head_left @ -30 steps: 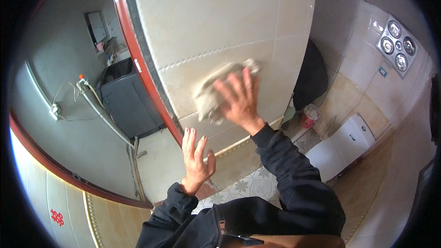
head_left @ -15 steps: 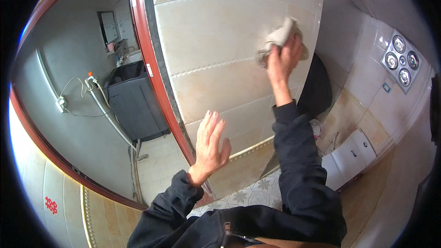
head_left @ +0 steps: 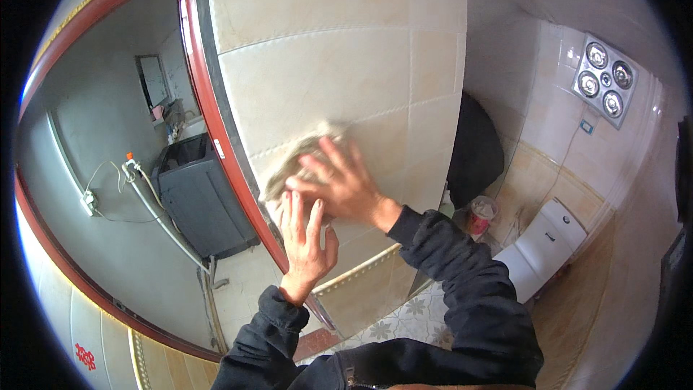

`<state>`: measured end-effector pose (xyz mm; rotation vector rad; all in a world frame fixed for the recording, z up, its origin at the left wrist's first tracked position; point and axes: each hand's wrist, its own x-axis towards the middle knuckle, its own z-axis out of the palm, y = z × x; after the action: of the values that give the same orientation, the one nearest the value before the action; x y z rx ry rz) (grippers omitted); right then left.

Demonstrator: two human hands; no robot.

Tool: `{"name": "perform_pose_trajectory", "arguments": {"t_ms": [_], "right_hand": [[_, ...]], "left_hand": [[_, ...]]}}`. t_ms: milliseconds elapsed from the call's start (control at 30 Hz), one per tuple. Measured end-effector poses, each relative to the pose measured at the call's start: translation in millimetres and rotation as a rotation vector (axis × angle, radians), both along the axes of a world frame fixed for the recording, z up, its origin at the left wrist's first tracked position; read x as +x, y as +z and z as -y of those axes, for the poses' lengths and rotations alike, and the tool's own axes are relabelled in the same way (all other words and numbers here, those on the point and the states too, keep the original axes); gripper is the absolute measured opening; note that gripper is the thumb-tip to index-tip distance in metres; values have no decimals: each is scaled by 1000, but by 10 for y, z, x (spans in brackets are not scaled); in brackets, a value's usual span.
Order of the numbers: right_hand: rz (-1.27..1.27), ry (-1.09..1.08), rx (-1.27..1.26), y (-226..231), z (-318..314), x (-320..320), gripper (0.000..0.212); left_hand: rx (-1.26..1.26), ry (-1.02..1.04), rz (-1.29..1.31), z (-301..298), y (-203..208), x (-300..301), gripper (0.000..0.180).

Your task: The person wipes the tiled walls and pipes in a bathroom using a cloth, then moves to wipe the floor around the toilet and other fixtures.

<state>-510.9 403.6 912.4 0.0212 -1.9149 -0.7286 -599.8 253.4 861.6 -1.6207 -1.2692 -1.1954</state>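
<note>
Taking the red door frame [head_left: 209,117], by its right-hand post, as my mark, a dark grey washing machine [head_left: 206,206] is standing to its left, beyond the opening, with a pale pipe [head_left: 170,222] slanting down beside it. Just right of the post, the pale cloth [head_left: 289,164] is lying bunched against the tiled wall [head_left: 317,72], its long axis running aslant from a lower end close to the post to an upper end farther from it; the blur is keeping me from telling whether that lower end is touching the dark edging. My left hand [head_left: 306,247] is reaching up right of the post's lower part, its grip unclosed, fingers extended toward the cloth's lower edge; I cannot tell whether they are touching it. My right hand [head_left: 345,186] is sitting farther right of the post and is the nearer one, its spread fingers lying over the cloth, most of which is showing to their left; whether that grip is pinching a fold underneath, I cannot tell. Well right of the post, a red bucket [head_left: 479,225] and a white toilet [head_left: 540,245] are standing, and a four-lamp panel [head_left: 605,81] is hanging higher up.
</note>
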Motion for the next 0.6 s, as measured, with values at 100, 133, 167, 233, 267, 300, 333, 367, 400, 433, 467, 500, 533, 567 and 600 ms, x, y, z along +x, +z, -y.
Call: {"name": "perform_pose_trajectory", "arguments": {"t_ms": [100,133,167,233,267,300,333,367,400,433,467,500,533,567,600], "right_hand": [[-146,-126,-120,214,-388,319,63],[-180,-206,-206,316,-533,453,65],[-296,-241,-271,433,-684,556,67],[-524,-281,-371,737,-1017,725,70],[-604,-285,-553,906,-1175,810,71],[-680,-295,-707,1079,-1314,863,69],[-731,-267,-780,1260,-1433,898,68],[-784,-234,-877,1432,-1519,938,67],[-789,-240,-886,1562,-1566,930,67],[-794,-237,-888,1680,-1579,863,67],[-805,-208,-858,1774,-1545,771,67],[-754,-211,-753,1832,-1472,658,68],[-654,-275,-538,1838,-1353,499,67],[-577,-246,-368,1831,-1202,363,67],[-499,-220,-198,1832,-1034,236,66]], "left_hand": [[-108,-40,-54,-108,296,2,56],[-106,-72,-84,-167,414,19,59],[-131,-88,-98,-227,535,45,61],[-143,-138,-171,-386,795,121,59],[-153,-157,-201,-465,923,167,58],[-139,-167,-237,-540,1042,222,57],[-125,-175,-270,-616,1155,280,56],[-111,-185,-306,-687,1271,332,56],[-107,-187,-324,-741,1374,372,55],[-81,-214,-320,-792,1473,410,58],[-56,-236,-313,-831,1568,433,60],[-43,-255,-301,-843,1635,439,63],[9,-277,-270,-845,1686,434,63],[54,-300,-237,-848,1727,419,64],[93,-315,-201,-841,1739,398,65]]}}
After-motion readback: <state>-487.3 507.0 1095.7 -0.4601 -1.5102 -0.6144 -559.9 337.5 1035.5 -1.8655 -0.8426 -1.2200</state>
